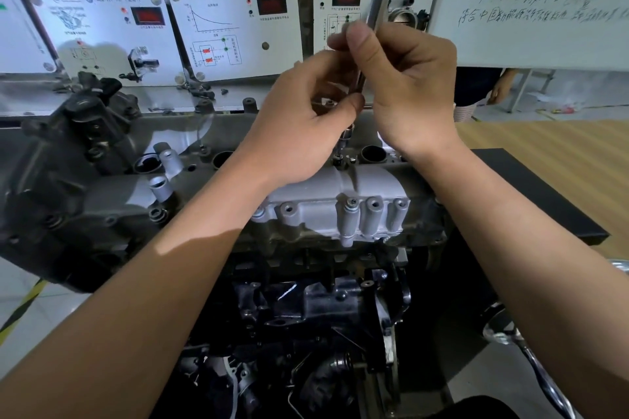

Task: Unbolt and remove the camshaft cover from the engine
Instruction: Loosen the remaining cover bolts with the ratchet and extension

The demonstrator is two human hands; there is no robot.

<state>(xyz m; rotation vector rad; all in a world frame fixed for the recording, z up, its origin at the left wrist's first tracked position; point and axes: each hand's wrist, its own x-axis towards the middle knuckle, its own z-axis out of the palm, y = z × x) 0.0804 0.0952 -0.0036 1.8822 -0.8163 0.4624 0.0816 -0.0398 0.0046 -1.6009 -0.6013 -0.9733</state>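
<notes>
We look down on the engine [190, 214], which fills the middle of the view from left to right. Behind it stand white sensor training panels [235, 31] with red displays, and a whiteboard [531, 3] with handwriting hangs at the upper right. A wood-grain worktop [551, 153] lies to the right, carrying a dark mat [531, 194].

The camshaft cover [340, 201], a pale grey casting with a row of cylindrical bosses along its near edge, sits on top of the engine, just below our hands. A bolt head [352, 202] shows in one of those bosses.

Our right hand [405, 85] is closed around the shaft of a long socket wrench [374, 10], which stands nearly upright and rises out of the top of the frame. Our left hand [306, 122] pinches the same shaft lower down, thumb and fingers curled around it. The socket end [345, 138] reaches down to a bolt [337, 158] at the far edge of the cover.

A shiny ratchet handle [524, 354] lies at the lower right.
</notes>
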